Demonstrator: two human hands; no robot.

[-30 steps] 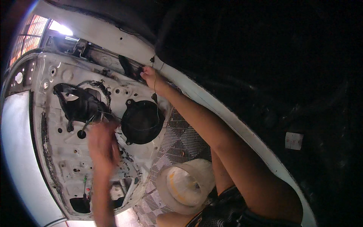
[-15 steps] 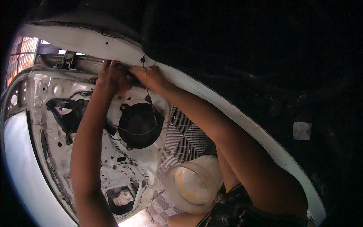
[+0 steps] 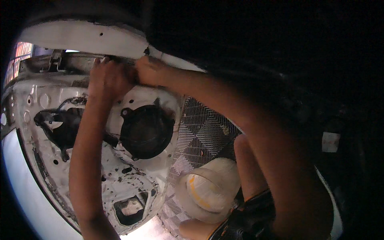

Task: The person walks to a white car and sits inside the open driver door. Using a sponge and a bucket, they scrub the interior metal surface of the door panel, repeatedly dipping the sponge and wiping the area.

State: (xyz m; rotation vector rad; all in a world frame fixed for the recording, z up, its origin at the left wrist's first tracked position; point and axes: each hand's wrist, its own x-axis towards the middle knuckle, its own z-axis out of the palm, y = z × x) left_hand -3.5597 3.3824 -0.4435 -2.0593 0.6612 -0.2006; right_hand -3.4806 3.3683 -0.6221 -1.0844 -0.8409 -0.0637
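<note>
A bare white car door [image 3: 116, 170], its inner metal exposed, fills the left side. My left hand [image 3: 110, 78] is at the door's top edge, by the gap to the white body frame [image 3: 80, 38]. Its fingers are curled, with the tips over that edge. Close beside it my right hand [image 3: 150, 71] is closed near the frame, thumb side toward the left hand. Whatever lies between the two hands is hidden by the fingers and shadow. A small dark connector [image 3: 147, 51] shows on the frame just above my right hand. Below the hands sits a round black speaker [image 3: 147, 132] in the door.
A black bracket [image 3: 60, 126] is set in the door, left of my left forearm. A metal hinge piece [image 3: 55, 61] spans the gap. Below, a translucent white bucket [image 3: 210, 190] stands on grey ridged floor tiles [image 3: 196, 138]. The right side is dark, with a pale label [image 3: 331, 142].
Both hands have shifted slightly left and up in the picture, with the right hand now more closed. The thin wire that hung before the speaker no longer shows clearly. The view has moved slightly.
</note>
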